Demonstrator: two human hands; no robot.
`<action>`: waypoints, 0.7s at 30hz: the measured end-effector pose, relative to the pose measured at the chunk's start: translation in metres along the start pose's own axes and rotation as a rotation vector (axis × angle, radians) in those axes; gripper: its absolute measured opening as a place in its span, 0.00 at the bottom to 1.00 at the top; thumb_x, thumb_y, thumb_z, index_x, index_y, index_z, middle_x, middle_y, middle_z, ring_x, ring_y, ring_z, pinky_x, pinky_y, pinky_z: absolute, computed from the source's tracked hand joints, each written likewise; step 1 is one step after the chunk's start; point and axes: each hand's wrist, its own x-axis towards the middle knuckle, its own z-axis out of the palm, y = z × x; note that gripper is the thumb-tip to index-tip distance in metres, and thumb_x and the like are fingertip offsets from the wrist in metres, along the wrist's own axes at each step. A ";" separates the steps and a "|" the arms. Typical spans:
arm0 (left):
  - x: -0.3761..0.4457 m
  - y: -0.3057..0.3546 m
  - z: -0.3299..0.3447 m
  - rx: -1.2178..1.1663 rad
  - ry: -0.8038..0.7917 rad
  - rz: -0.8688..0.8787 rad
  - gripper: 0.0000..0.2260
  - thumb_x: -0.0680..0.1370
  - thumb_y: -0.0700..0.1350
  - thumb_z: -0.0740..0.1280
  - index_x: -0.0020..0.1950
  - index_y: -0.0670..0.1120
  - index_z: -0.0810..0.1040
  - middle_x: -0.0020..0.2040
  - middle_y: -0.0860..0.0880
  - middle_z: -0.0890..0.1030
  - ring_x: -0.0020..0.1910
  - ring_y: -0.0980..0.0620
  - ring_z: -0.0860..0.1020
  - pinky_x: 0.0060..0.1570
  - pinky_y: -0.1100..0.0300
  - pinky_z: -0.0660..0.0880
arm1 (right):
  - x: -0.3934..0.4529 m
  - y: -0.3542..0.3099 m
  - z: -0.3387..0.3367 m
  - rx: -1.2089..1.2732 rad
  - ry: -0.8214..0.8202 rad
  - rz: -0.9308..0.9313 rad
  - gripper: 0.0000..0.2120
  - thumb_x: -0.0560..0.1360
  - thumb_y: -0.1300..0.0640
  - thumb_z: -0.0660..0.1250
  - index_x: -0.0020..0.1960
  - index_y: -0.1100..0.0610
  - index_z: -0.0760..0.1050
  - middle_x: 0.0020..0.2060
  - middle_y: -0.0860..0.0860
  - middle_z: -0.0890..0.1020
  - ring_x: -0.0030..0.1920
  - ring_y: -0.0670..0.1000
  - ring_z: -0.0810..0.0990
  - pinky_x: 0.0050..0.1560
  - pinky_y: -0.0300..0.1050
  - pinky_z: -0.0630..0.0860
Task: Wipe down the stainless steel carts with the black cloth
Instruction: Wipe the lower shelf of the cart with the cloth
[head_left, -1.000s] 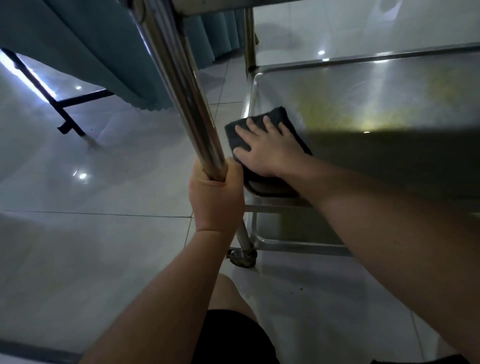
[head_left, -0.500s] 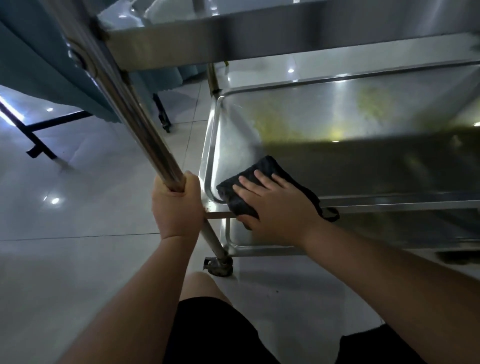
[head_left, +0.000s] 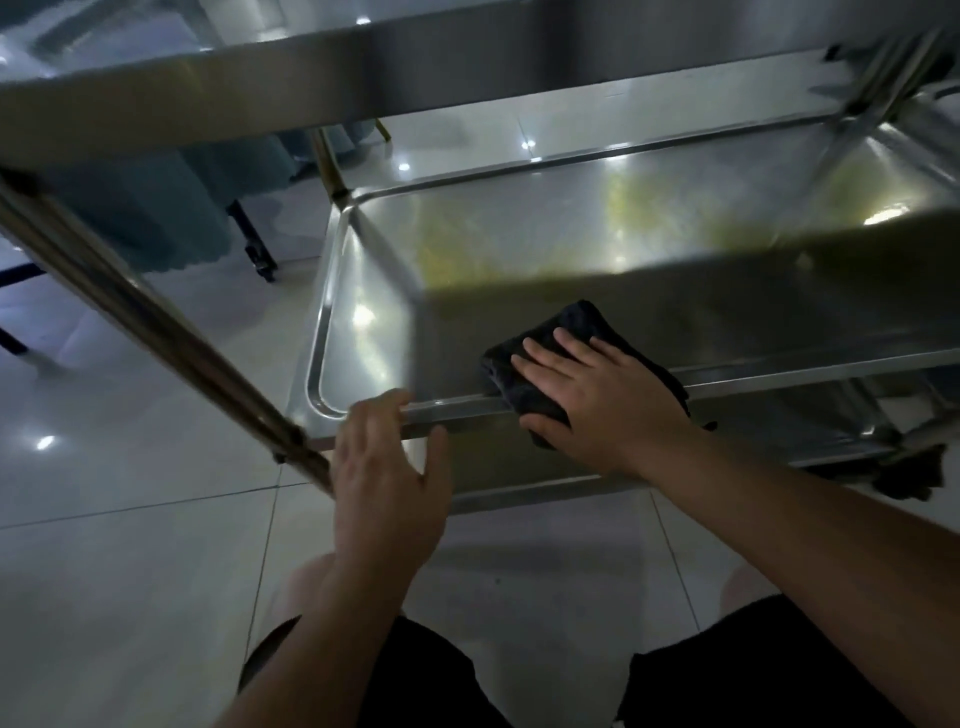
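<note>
Head view, all places given relative to the middle shelf of the cart.

Middle shelf (head_left: 545, 244): a shallow stainless steel tray with a raised rim, its far half bright with reflections and yellowish smears, its near half in shadow.

Black cloth (head_left: 566, 332): folded, lying on the near edge of the shelf, draped over the front rim, toward the middle of that rim's length.

Right hand (head_left: 597, 395): lies flat on top of the cloth, fingers straight and spread toward the shelf's left end, thumb hooked down over the front rim with cloth beneath it (a pressing palm rather than a fist).

Left hand (head_left: 389, 467): in front of the shelf's near-left corner, fingers loosely extended and holding nothing; the fingertips reach the front rim, though whether they touch it I cannot tell, as the hand is blurred.

Corner post (head_left: 150, 332): a steel tube running diagonally from upper left down to the shelf's near-left corner, just left of the left hand and apart from it.

Top shelf (head_left: 363, 78): a steel band crossing above the middle shelf.

Bottom shelf (head_left: 519, 467): partly seen beneath the front rim.

Floor (head_left: 130, 597): pale glossy tiles below and left of the shelf.

Blue drape (head_left: 156, 223): hangs beyond the shelf's left end.

Black shorts (head_left: 753, 670): nearest the camera, below the shelf.
</note>
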 end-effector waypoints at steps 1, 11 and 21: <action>0.003 0.010 0.008 0.059 -0.093 0.047 0.22 0.83 0.53 0.64 0.74 0.45 0.71 0.67 0.47 0.75 0.69 0.44 0.73 0.69 0.48 0.67 | -0.004 0.007 0.000 -0.001 0.009 0.009 0.36 0.80 0.28 0.40 0.84 0.42 0.49 0.83 0.40 0.51 0.83 0.48 0.48 0.82 0.52 0.50; 0.033 0.094 0.095 0.323 -0.510 0.310 0.34 0.85 0.64 0.41 0.87 0.48 0.44 0.87 0.50 0.43 0.84 0.53 0.37 0.81 0.54 0.35 | -0.058 0.099 -0.004 0.038 0.069 0.191 0.34 0.82 0.32 0.34 0.83 0.41 0.54 0.82 0.38 0.54 0.83 0.47 0.50 0.81 0.52 0.51; 0.017 0.169 0.154 0.352 -0.544 0.352 0.36 0.85 0.66 0.39 0.86 0.46 0.41 0.87 0.48 0.40 0.84 0.50 0.36 0.80 0.53 0.34 | -0.116 0.206 -0.009 0.093 0.044 0.376 0.33 0.80 0.31 0.32 0.83 0.38 0.49 0.82 0.35 0.51 0.82 0.43 0.46 0.81 0.50 0.46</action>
